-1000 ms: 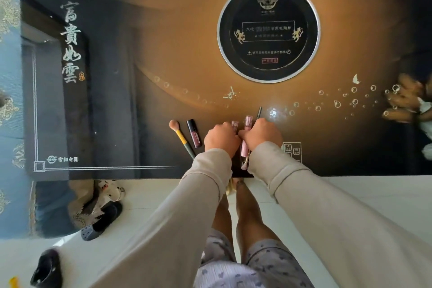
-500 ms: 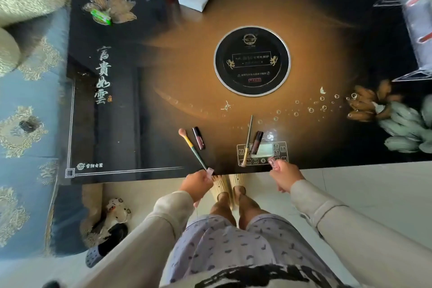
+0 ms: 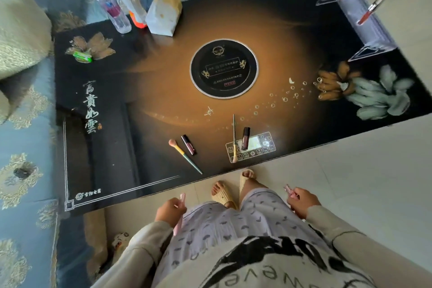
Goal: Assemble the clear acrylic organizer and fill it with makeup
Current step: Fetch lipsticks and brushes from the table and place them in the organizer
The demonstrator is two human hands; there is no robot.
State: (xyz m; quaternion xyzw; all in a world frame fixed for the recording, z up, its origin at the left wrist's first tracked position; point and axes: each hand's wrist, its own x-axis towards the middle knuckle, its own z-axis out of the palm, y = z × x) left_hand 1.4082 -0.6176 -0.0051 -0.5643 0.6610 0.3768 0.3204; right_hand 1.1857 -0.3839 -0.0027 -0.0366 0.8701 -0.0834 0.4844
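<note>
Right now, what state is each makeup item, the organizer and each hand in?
Left hand, gripping pink tube.
Right hand, gripping second pink tube.
Acrylic organizer, standing, partly filled.
Green-handled brush, lying flat.
Left lip gloss, lying flat.
Thin brush, lying flat.
Right lip gloss, lying flat.

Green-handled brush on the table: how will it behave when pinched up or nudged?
The green-handled brush looks thin, so probably light and stiff. Its round tapered handle lies flat on the glossy table, so a nudge would likely roll or skid it toward the dark tube beside it. The pink bristles should squash.
</note>
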